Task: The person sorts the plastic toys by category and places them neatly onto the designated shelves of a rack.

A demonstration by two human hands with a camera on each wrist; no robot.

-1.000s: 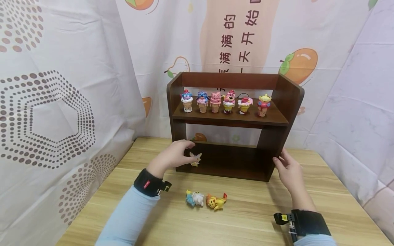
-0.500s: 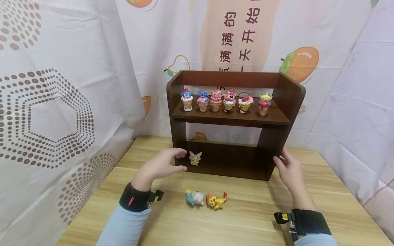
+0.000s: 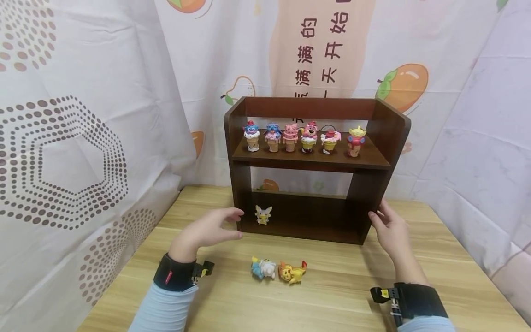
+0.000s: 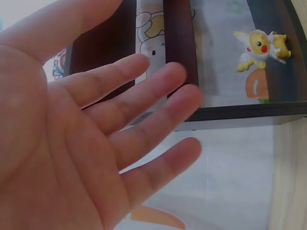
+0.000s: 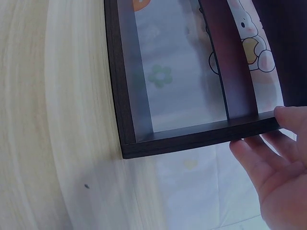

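Note:
A dark wooden shelf [image 3: 375, 159] stands at the back of the table. A small yellow-and-white figurine [image 3: 263, 214] stands upright on its lower board at the left [image 4: 259, 48]. My left hand [image 3: 209, 228] hovers open just left of it, fingers spread and holding nothing [image 4: 120, 129]. My right hand [image 3: 387, 228] rests with straight fingers against the shelf's right side panel [image 5: 268, 158]. Two more figurines lie on the table in front: a white-and-blue one [image 3: 263, 268] and a yellow-orange one [image 3: 292, 272].
Several ice-cream-cone figurines [image 3: 307, 137] stand in a row on the upper board. Printed curtains hang close behind and on both sides. The wooden table [image 3: 332, 295] runs toward me from the shelf.
My left hand let go of the yellow-and-white figurine on the lower board and drew back left and toward me. The right hand stayed put.

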